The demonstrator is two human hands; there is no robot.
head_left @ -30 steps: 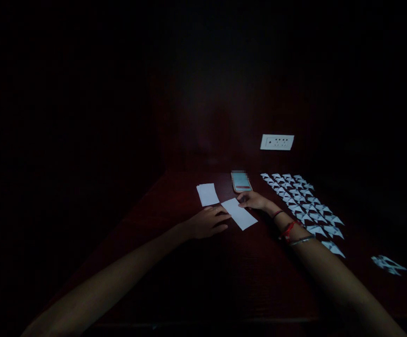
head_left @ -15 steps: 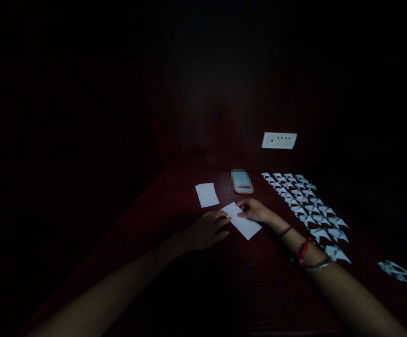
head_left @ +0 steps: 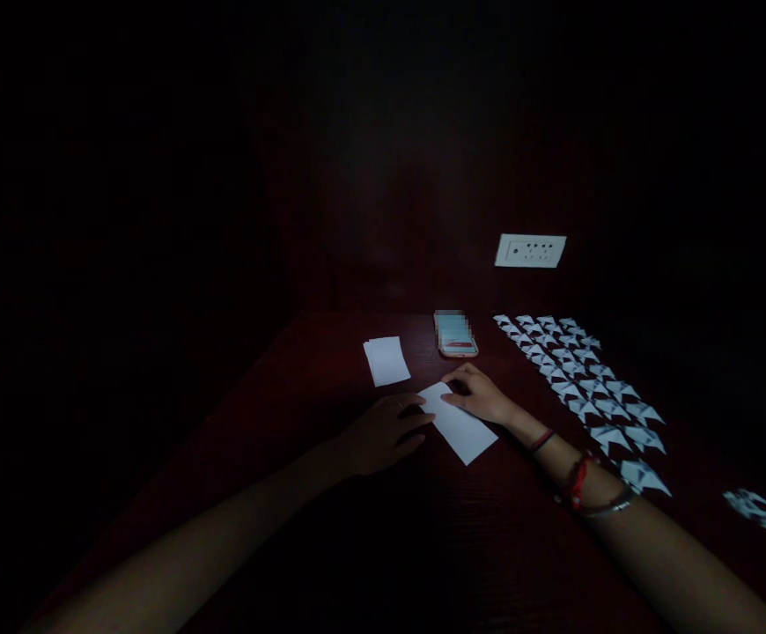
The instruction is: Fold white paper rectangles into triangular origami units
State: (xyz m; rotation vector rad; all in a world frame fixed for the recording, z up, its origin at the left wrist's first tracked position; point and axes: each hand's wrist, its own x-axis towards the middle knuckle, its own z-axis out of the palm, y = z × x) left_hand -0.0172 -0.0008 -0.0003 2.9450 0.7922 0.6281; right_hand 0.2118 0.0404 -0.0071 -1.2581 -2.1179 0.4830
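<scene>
A white sheet of paper [head_left: 467, 433] lies at a slant on the dark red table between my hands. My left hand [head_left: 386, 436] is at its left edge, fingers apart, with the fingertips touching the paper. At the far right edge of the sheet, my right hand [head_left: 479, 394] pinches it with the thumb on top; the other fingers curl by the upper corner. A small stack of white paper [head_left: 388, 361] rests just beyond my left hand.
A phone [head_left: 455, 335] lies behind the sheet. Rows of folded white paper pieces [head_left: 578, 387] cover the right side, and another folded bundle [head_left: 758, 509] sits at the far right. A socket panel [head_left: 530, 251] is on the wall. The surroundings are very dark.
The sheet's near corner now reaches slightly closer to me, and more of its length shows. My hands stay almost in place on it. The view has shifted slightly.
</scene>
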